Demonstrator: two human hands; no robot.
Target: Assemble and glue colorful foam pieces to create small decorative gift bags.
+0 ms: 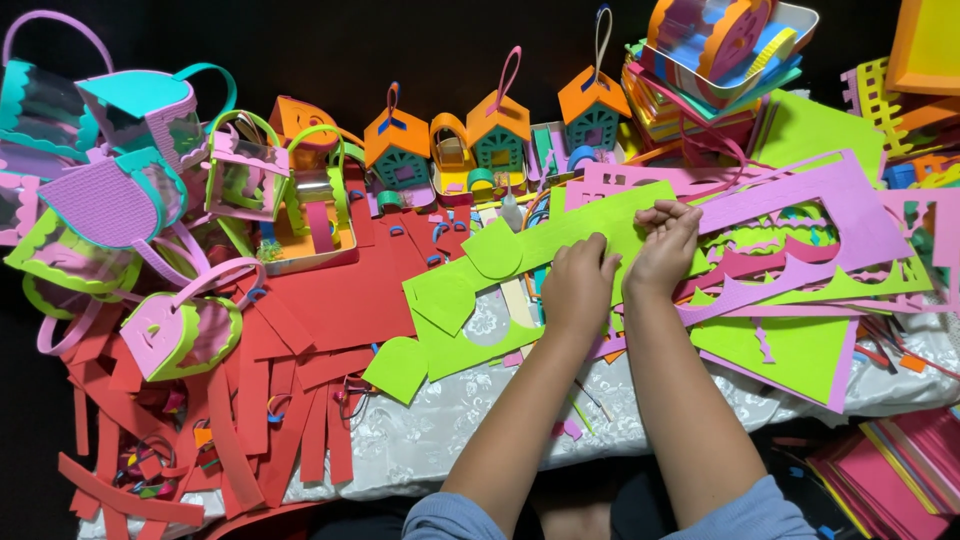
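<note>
The lime-green foam sheet (560, 240) lies on the white tablecloth (450, 430); the left hand (578, 285) presses flat on it, fingers released, and the right hand (665, 245) pinches its upper edge. Behind it stand orange-roofed foam houses (497, 135); left of it lie red foam strips (300, 400)

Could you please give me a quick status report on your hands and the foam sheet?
Left hand flat on green foam sheet. Right hand pinching its upper edge. Pink cut-out sheet overlapping at right.
</note>
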